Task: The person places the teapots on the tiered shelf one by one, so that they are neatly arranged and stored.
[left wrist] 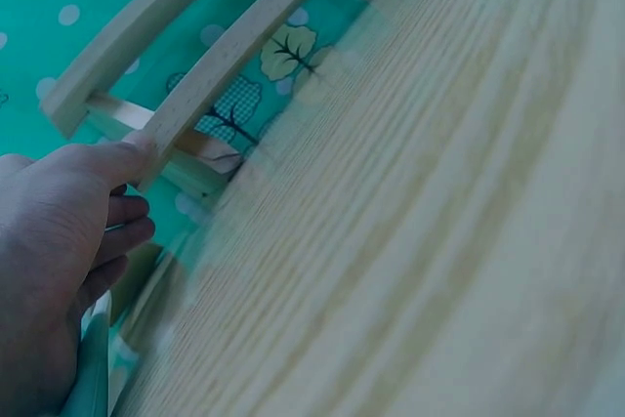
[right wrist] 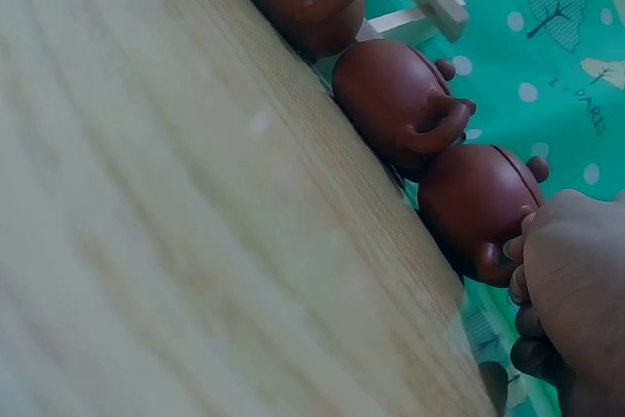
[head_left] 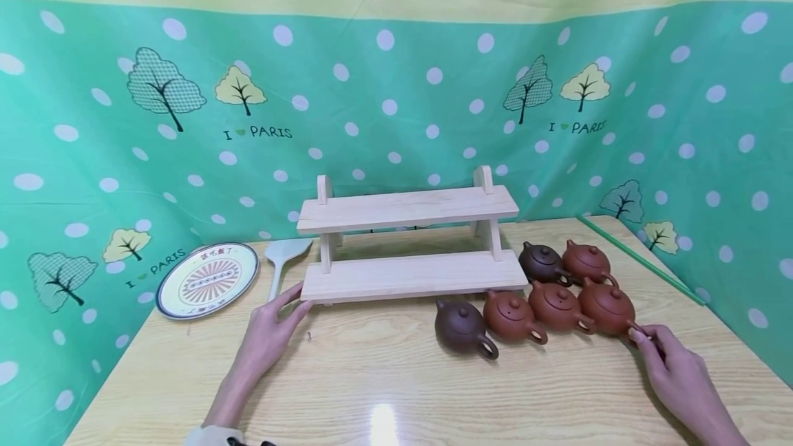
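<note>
Toward the back of the wood-grained table (head_left: 347,377), we list one two-tier stand (head_left: 409,275) of pale wood, upright, with two long boards set at stepped heights on side supports. Our left hand (head_left: 269,336), below a pale sleeve (head_left: 213,436), pinches the left front corner of the lower board, thumb against fingers.

Right of centre, we count six lidded teapots. Front row, left to right: one dark brown teapot (head_left: 461,327), one reddish-brown teapot (head_left: 511,318), a second reddish-brown teapot (head_left: 557,307) and, at the right end, the end teapot (head_left: 610,305), also reddish-brown. Our right hand (head_left: 678,370) pinches this last one by its handle between thumb and fingers; the pot sits upright, just beside its neighbour, and we cannot tell whether the two touch. Spouts in this row point toward the back left, handles toward the front right.

Behind this row, right of the stand, we enter one rear dark teapot (head_left: 542,265) and one rear reddish teapot (head_left: 585,261).

At the left we record one round plate (head_left: 210,281) with a dark rim and a rayed centre, and one white spatula (head_left: 287,250) between plate and stand. Along the right edge lies one slim green stick (head_left: 644,261). A dotted green cloth (head_left: 372,150), printed with trees and "PARIS", hangs behind.
</note>
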The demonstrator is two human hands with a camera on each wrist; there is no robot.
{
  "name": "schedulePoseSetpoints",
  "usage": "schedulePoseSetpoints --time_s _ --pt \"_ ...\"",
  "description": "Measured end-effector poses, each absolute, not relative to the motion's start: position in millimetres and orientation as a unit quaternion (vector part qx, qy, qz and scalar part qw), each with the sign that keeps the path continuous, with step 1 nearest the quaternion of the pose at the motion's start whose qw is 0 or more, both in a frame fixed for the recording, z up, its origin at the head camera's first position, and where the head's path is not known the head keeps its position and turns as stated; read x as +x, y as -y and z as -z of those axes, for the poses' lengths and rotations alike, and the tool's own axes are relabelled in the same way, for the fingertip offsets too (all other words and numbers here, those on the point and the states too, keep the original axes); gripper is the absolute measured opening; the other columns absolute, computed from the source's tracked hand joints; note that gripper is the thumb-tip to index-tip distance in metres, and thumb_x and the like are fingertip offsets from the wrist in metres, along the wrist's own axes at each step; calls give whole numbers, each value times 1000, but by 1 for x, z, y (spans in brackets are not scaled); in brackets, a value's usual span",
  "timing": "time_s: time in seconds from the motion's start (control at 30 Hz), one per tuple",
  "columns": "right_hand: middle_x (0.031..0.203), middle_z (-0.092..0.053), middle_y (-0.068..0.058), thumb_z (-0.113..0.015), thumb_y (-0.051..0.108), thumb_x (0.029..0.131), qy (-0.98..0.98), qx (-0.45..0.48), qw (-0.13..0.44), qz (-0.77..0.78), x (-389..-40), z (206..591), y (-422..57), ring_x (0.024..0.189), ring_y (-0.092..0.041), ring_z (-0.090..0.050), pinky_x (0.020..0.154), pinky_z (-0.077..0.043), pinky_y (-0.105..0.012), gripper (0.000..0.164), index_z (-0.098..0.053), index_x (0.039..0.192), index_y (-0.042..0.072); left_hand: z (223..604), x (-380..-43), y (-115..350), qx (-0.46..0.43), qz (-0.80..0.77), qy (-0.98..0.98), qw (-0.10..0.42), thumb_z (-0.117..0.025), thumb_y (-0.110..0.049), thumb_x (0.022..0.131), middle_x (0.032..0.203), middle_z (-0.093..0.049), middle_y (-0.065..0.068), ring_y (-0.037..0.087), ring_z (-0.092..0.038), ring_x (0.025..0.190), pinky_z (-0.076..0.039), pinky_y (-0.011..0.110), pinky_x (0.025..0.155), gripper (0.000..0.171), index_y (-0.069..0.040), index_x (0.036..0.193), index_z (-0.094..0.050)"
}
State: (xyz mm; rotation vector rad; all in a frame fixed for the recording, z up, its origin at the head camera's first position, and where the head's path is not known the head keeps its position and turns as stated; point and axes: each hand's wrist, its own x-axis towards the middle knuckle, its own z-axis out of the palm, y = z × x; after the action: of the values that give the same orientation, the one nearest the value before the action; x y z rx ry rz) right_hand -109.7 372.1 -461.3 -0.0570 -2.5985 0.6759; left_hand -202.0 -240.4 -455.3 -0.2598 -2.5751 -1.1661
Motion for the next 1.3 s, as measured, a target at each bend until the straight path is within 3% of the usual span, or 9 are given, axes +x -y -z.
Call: schedulePoseSetpoints --time_s 0.33,0.63,0.8,1.07,1.3 --pt "86 -67 -12 -57 9 107 943 -27 233 -236 -108 460 -371 67 -4 -48 53 -39 -26 13 -61 105 -3 456 -202 241 -92 406 896 154 -69 -30 102 131 -67 21 46 -55 129 -41 63 109 51 0 142 -60" --pt "87 -65 -14 -56 7 107 935 -24 257 -244 -106 461 -371 67 -1 -45 53 -32 -18 12 -60 107 -4 456 -204 240 -94 408 895 156 -69 -30 102 132 -66 20 45 -55 130 -40 61 110 52 0 143 -59" --pt "83 -62 -11 -56 6 106 931 -18 263 -252 -106 459 -371 65 -3 -42 51 -30 -20 12 -61 108 -4 456 -203 240 -92 407 896 153 -69 -30 102 132 -66 20 45 -55 130 -40 62 110 51 1 143 -59" --pt "74 -50 5 -56 4 105 916 -3 296 -271 -106 453 -366 61 -1 -37 47 -26 -22 11 -62 109 -4 455 -205 240 -92 407 897 148 -68 -33 103 132 -66 21 46 -55 130 -39 63 111 53 0 143 -59" --pt "72 -50 6 -57 3 105 910 4 302 -283 -105 447 -361 56 -1 -37 44 -27 -22 10 -62 108 -4 456 -203 241 -87 406 899 143 -68 -33 103 132 -66 21 46 -54 131 -39 63 112 53 0 144 -58"
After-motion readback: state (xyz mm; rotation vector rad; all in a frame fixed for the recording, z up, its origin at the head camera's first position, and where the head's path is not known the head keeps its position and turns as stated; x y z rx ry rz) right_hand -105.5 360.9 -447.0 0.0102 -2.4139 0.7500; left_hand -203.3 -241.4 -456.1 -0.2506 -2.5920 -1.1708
